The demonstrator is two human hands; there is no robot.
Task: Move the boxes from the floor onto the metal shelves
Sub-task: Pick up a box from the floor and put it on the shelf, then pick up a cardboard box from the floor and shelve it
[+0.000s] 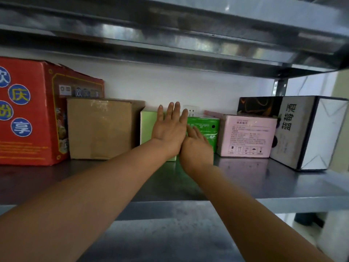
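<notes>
Both hands open, fingers straight. Left hand (170, 127) flat against pale green box (147, 129), right hand (196, 148) against bright green box (206, 127), on metal shelf (245, 178) between cardboard box (100, 129) and pink box (247, 135). Probably seating them flush with the row.

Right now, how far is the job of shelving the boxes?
Done: red box, brown box, pink box and white box stand on the metal shelf. In hand: left hand and right hand, both open, press against the light green box and dark green box. Left: unknown; the floor is out of view.
</notes>
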